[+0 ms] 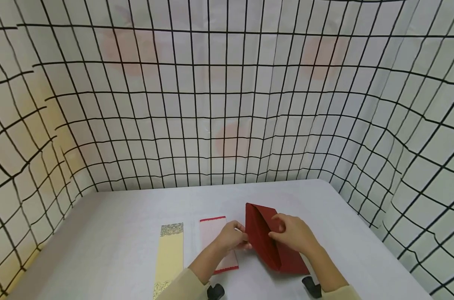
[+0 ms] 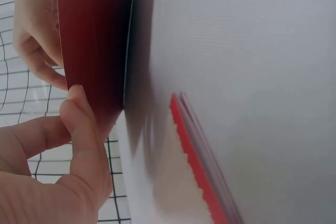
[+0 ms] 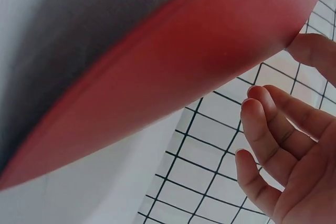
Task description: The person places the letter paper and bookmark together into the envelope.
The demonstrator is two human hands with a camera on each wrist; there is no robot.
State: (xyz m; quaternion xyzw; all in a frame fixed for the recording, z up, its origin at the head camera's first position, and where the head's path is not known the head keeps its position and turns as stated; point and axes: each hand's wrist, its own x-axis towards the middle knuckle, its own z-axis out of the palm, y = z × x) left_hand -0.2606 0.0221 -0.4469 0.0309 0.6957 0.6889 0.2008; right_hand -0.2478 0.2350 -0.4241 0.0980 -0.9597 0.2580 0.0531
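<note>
1. Yellow card (image 1: 170, 258): flat, left of the red envelope (image 1: 262, 241).
2. White card (image 1: 211, 229), red-edged: just left of the envelope, partly under the left arm.
3. Envelope: tilted above the table (image 1: 118, 233), mouth parted.
4. Left hand (image 1: 232, 236): pinches the envelope's left edge.
5. Right hand (image 1: 296, 235): fingers loosely bent, touching the envelope's mouth; cannot tell whether pinching.
6. Grid wall (image 1: 212, 104): behind the envelope.
</note>
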